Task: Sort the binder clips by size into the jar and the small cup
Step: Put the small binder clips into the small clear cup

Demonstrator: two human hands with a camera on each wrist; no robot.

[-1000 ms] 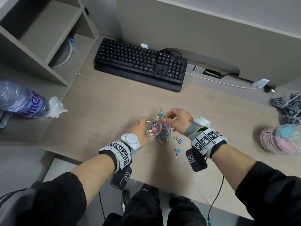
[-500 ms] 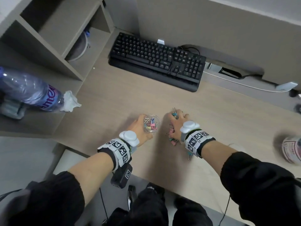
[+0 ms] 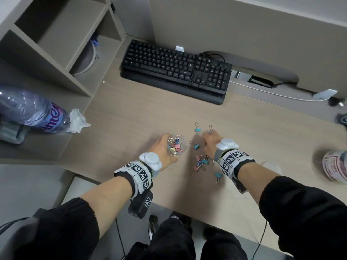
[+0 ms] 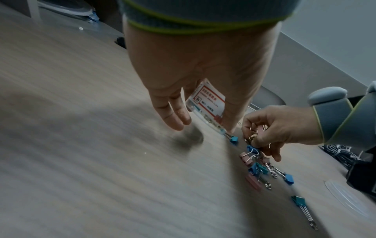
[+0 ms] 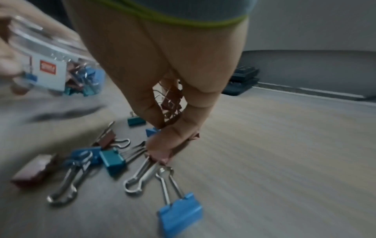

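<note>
My left hand [image 3: 163, 148] grips the small clear cup [image 3: 176, 145], upright just over the desk and holding several small coloured binder clips. In the left wrist view its fingers [image 4: 175, 116] curl round the labelled cup [image 4: 206, 101]. To its right, my right hand [image 3: 210, 142] holds a bunch of pink clips [image 5: 171, 99] in its curled fingers and pinches another pink clip [image 5: 162, 157] on the desk. Loose blue, teal and pink clips [image 3: 200, 163] lie around that hand. The jar [image 3: 336, 166] stands blurred at the far right edge.
A black keyboard [image 3: 176, 70] lies at the back of the wooden desk [image 3: 131, 119]. Shelving [image 3: 56, 44] stands at the left, with a plastic bottle [image 3: 32, 111] lying on its lower shelf and a crumpled tissue [image 3: 77, 119] at the bottle's mouth. The desk's front edge is just behind my wrists.
The cup in my left hand has come away to the left of the clip pile. My right hand has left the cup's rim and dropped onto the pile. The view swung left.
</note>
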